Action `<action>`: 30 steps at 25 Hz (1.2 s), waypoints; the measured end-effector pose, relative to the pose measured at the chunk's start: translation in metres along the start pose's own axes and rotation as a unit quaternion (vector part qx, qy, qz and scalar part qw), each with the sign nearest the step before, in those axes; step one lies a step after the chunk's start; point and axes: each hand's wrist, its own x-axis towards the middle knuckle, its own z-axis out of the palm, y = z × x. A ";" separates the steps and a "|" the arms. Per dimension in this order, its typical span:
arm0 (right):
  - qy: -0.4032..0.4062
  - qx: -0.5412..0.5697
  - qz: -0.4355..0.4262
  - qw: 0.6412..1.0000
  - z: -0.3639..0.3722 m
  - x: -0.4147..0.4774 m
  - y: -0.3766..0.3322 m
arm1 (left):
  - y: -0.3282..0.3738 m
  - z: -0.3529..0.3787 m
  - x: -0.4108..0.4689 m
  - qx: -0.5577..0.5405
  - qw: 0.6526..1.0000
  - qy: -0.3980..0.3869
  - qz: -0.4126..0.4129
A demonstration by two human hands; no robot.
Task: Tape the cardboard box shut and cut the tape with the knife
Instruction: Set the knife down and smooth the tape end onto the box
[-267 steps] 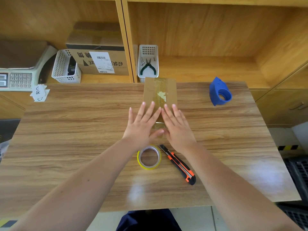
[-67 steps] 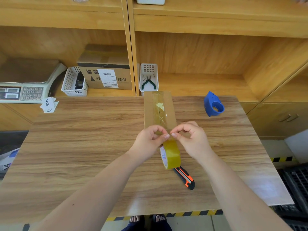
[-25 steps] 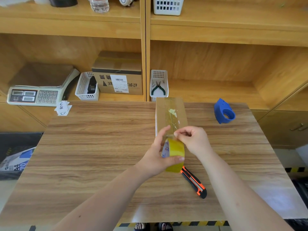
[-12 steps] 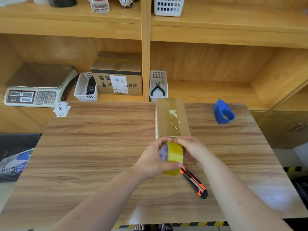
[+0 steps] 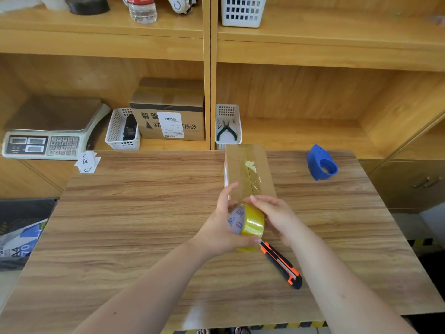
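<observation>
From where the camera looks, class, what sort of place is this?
Probably a parcel packing station: a weighing scale on the shelf, a labelled carton beside it, and a cardboard box on the table being taped from a tape roll.

**Count of things on the table and shelves**

Two hands: left hand (image 5: 222, 227), right hand (image 5: 277, 216). One tape roll (image 5: 249, 222), one knife (image 5: 280, 263), one blue dispenser (image 5: 321, 162). Two cardboard boxes (image 5: 248, 168) (image 5: 168, 112). Three white baskets (image 5: 121, 131) (image 5: 227, 125) (image 5: 242, 10). One scale (image 5: 45, 131), one bottle (image 5: 143, 8).

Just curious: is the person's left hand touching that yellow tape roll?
Touching. The head view shows the left hand wrapped around the tape roll, its thumb pressed under the rim.
</observation>
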 end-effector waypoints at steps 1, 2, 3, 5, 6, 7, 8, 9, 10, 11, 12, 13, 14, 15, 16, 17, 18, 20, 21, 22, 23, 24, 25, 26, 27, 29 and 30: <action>-0.009 -0.005 -0.001 1.000 0.000 -0.002 0.001 | 0.000 -0.002 0.000 -0.003 1.000 -0.001 0.000; -0.012 -0.006 -0.002 1.000 0.001 -0.002 0.002 | 0.000 -0.002 0.000 -0.002 1.000 -0.004 0.003; -0.005 -0.001 0.000 1.000 0.001 -0.002 0.003 | 0.001 -0.002 -0.001 0.002 1.000 -0.011 0.005; 0.006 0.034 0.005 0.999 0.002 -0.001 0.005 | 0.001 -0.001 -0.003 0.013 1.000 -0.024 0.010; 0.011 0.051 0.005 0.999 0.004 0.000 0.007 | 0.002 -0.001 -0.003 0.017 0.999 -0.027 0.009; 0.022 0.055 0.002 0.998 0.004 0.001 0.007 | 0.002 -0.001 -0.003 0.020 0.999 -0.029 0.009; 0.035 0.046 0.000 0.998 0.005 0.002 0.008 | 0.003 -0.002 -0.002 0.026 0.999 -0.032 0.010; 0.042 0.031 -0.003 0.999 0.004 0.003 0.007 | 0.004 -0.003 -0.002 0.032 0.999 -0.034 0.012; 0.036 0.019 -0.008 0.999 0.002 0.002 0.006 | 0.005 -0.004 -0.001 0.038 0.999 -0.032 0.013; 0.011 0.015 -0.016 1.000 -0.001 -0.001 0.004 | 0.006 -0.006 -0.001 0.046 0.998 -0.028 0.015; -0.028 0.016 -0.027 0.999 -0.004 -0.004 0.002 | 0.007 -0.008 0.000 0.058 0.998 -0.025 0.019; -0.072 0.018 -0.039 0.997 -0.007 -0.008 0.002 | 0.008 -0.010 0.000 0.075 0.997 -0.024 0.027; -0.112 0.019 -0.046 0.993 -0.010 -0.011 0.002 | 0.009 -0.012 0.000 0.097 0.994 -0.026 0.035; -0.150 0.020 -0.051 0.987 -0.012 -0.013 0.004 | 0.011 -0.014 0.001 0.123 0.991 -0.028 0.042; -0.179 0.020 -0.053 0.982 -0.014 -0.013 0.007 | 0.012 -0.016 0.002 0.147 0.987 -0.030 0.048; -0.193 0.012 -0.057 0.980 -0.016 -0.012 0.010 | 0.015 -0.017 0.002 0.162 0.985 -0.033 0.053; -0.191 0.001 -0.062 0.980 -0.016 -0.012 0.012 | 0.017 -0.019 0.004 0.168 0.983 -0.036 0.058; -0.167 -0.003 -0.068 0.984 -0.015 -0.010 0.015 | 0.021 -0.021 0.006 0.173 0.981 -0.041 0.072; -0.148 0.005 -0.078 0.986 -0.015 -0.010 0.016 | 0.022 -0.022 0.007 0.179 0.980 -0.043 0.080; -0.128 0.012 -0.091 0.987 -0.016 -0.011 0.016 | 0.022 -0.023 0.008 0.181 0.979 -0.041 0.088; -0.110 0.015 -0.109 0.988 -0.016 -0.012 0.015 | 0.021 -0.024 0.010 0.175 0.979 -0.038 0.096; -0.092 0.015 -0.125 0.988 -0.016 -0.014 0.014 | 0.021 -0.025 0.011 0.161 0.982 -0.030 0.098; -0.074 0.015 -0.141 0.987 -0.016 -0.015 0.013 | 0.019 -0.025 0.013 0.139 0.986 -0.015 0.096; -0.056 0.018 -0.153 0.986 -0.017 -0.015 0.012 | 0.016 -0.025 0.014 0.112 0.990 0.002 0.089; -0.040 0.022 -0.164 0.985 -0.017 -0.016 0.011 | 0.013 -0.025 0.016 0.082 0.993 0.019 0.076; -0.014 0.027 -0.180 0.983 -0.016 -0.015 0.010 | 0.007 -0.024 0.018 0.038 0.997 0.036 0.051; -0.006 0.025 -0.186 0.982 -0.016 -0.015 0.010 | 0.004 -0.023 0.020 0.029 0.998 0.040 0.046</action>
